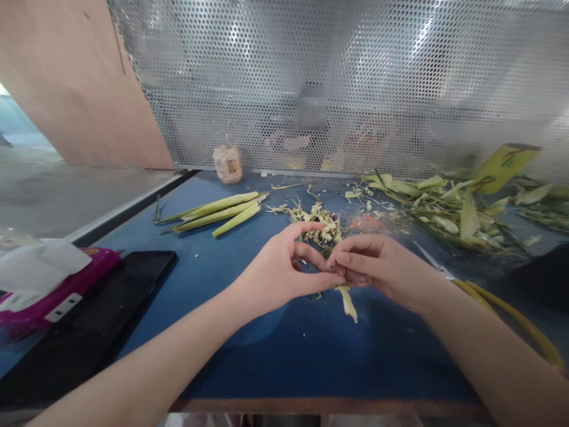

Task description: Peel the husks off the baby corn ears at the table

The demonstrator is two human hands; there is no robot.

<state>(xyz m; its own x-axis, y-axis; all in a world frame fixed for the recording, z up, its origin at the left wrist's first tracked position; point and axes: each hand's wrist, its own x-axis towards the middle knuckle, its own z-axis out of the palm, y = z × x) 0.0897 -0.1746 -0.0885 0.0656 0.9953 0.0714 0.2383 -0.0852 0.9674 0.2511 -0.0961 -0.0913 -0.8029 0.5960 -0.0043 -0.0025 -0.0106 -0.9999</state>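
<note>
Right at the middle, two bare hands meet over a blue table (284, 362). The left hand (287, 267) is curved, with a round gap between its thumb and fingers. The right hand (380, 267) is bent, and its tips are close to the left ones. The fingers hide what is between them, so I cannot tell what each hand pinches. A pale green strip (349, 306) pokes out just below the fingertips. Behind the hands is a messy heap of small plant bits (317, 222). Some long green stalks (222, 212) lie to the left. On the right is a big pile of leaves (457, 213), and scissors (511, 314) with yellow handles are near the right arm.
</note>
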